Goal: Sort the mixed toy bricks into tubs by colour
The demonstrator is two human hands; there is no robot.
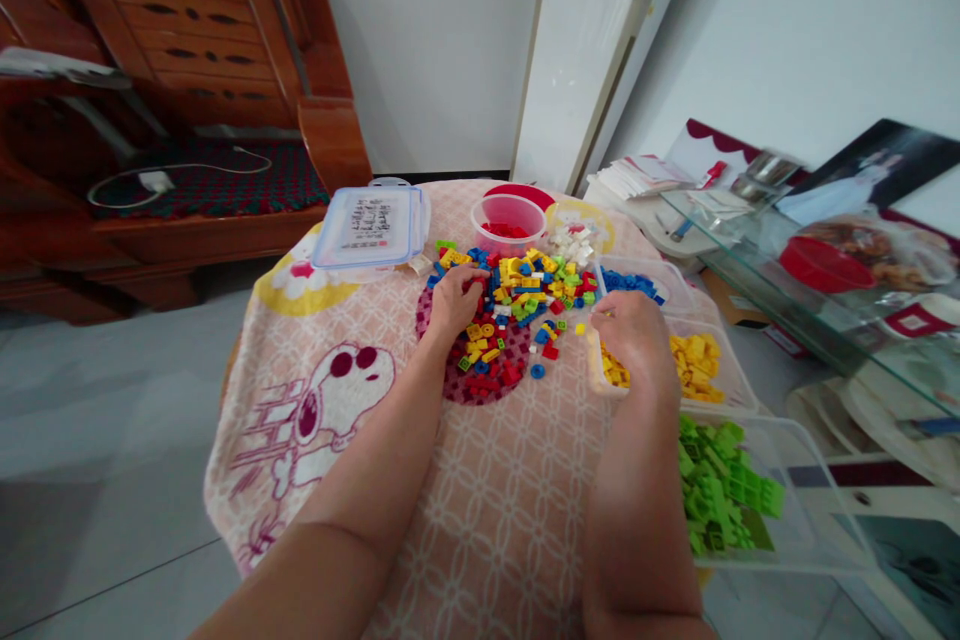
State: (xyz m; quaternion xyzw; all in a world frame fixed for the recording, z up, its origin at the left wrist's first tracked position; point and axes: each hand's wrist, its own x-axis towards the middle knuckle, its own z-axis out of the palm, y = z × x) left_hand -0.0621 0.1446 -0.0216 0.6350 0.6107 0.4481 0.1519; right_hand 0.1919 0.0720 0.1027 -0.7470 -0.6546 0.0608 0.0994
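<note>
A mixed heap of toy building bricks [529, 282] in yellow, blue, red, green and white lies on the round table. My left hand [456, 302] reaches into the left side of this heap, its fingers curled together beside red bricks; what they grip is unclear. Over the clear box of yellow bricks [696, 367] is my right hand [634, 328], thumb and fingers drawn together at the box's left end. Whatever it holds is hidden. Several bricks lie loose between the hands, among them a round blue piece [538, 372].
Behind the heap stands a round tub [510, 219] with red bricks, white bricks [574, 245] beside it. Blue bricks [631, 285] fill a clear box at right; green bricks [724, 485] lie in another nearer me. A blue-rimmed lid [369, 228] rests back left. A glass shelf [810, 295] flanks the table.
</note>
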